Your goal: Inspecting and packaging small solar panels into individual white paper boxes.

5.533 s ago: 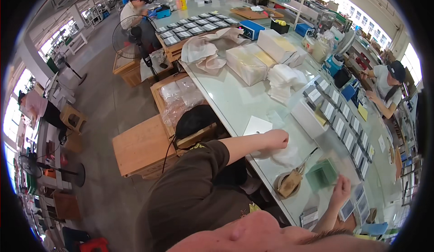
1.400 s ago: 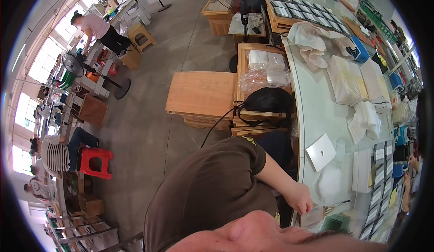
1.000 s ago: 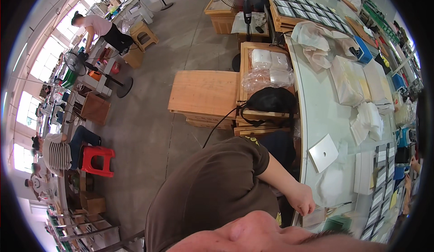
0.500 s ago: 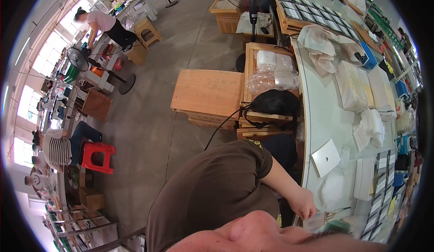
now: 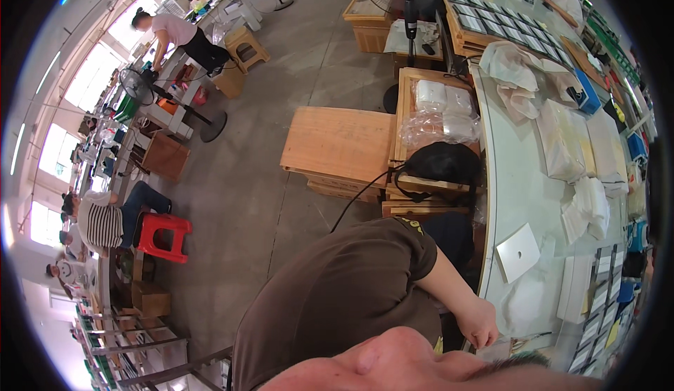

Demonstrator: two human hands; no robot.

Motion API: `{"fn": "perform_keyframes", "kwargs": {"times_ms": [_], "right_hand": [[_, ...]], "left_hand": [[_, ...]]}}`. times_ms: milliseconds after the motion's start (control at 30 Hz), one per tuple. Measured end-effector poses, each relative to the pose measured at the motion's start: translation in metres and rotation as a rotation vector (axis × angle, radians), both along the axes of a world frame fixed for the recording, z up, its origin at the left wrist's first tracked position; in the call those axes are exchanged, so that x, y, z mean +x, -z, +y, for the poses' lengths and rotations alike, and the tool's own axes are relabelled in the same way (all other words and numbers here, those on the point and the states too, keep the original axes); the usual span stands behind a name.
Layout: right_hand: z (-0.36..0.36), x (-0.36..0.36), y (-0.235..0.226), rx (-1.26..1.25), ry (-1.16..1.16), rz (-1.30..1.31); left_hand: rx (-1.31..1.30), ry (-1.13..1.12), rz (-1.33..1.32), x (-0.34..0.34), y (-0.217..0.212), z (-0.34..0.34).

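Observation:
My left hand [image 5: 479, 324], at the end of a bare forearm below a brown short sleeve [image 5: 414, 250], is closed at the near edge of the pale work table [image 5: 502, 180]. Its fingers are curled, and what they hold, if anything, is hidden. Beside the knuckles lie a few thin stick-like pieces [image 5: 530, 336]. Above the hand on the table lies a flat white square piece [image 5: 518, 253] with a small dark mark. Crumpled clear film [image 5: 523, 303] is between the two. My right hand does not show.
White wrapped stacks [image 5: 562, 142] and crumpled cloth [image 5: 509, 75] lie along the table. A long white box [image 5: 576, 289] stands beside dark-framed panels [image 5: 600, 307]. Wooden crates [image 5: 337, 142], a black bag [image 5: 439, 166] and a standing fan [image 5: 409, 12] are nearby. Several people work at other benches.
The view has shifted a little, so the table, crates and floor appear farther right. My left hand stays closed by the table edge, its fingers turned slightly.

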State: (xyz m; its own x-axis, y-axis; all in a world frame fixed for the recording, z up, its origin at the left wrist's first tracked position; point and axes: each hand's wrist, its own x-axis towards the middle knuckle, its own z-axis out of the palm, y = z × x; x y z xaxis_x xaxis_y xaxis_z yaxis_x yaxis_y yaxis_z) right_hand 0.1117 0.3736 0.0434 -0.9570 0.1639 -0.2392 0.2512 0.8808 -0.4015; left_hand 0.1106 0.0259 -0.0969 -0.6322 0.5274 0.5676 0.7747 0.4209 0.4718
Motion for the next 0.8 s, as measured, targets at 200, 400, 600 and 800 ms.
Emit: {"fn": "perform_keyframes", "kwargs": {"times_ms": [200, 400, 600, 800], "right_hand": [[0.175, -0.024, 0.145, -0.706, -0.006, 0.272], [0.018, -0.019, 0.054, -0.725, 0.150, 0.292], [-0.057, -0.027, 0.015, -0.953, 0.029, 0.119], [-0.103, -0.050, 0.032, -0.885, -0.201, -0.082]], "left_hand": [[0.054, 0.083, -0.195, 0.009, -0.022, -0.009], [0.020, 0.063, -0.150, 0.003, -0.029, -0.027], [0.009, 0.047, -0.104, -0.003, -0.040, -0.020], [-0.019, 0.043, -0.129, -0.005, -0.041, -0.013]]}}
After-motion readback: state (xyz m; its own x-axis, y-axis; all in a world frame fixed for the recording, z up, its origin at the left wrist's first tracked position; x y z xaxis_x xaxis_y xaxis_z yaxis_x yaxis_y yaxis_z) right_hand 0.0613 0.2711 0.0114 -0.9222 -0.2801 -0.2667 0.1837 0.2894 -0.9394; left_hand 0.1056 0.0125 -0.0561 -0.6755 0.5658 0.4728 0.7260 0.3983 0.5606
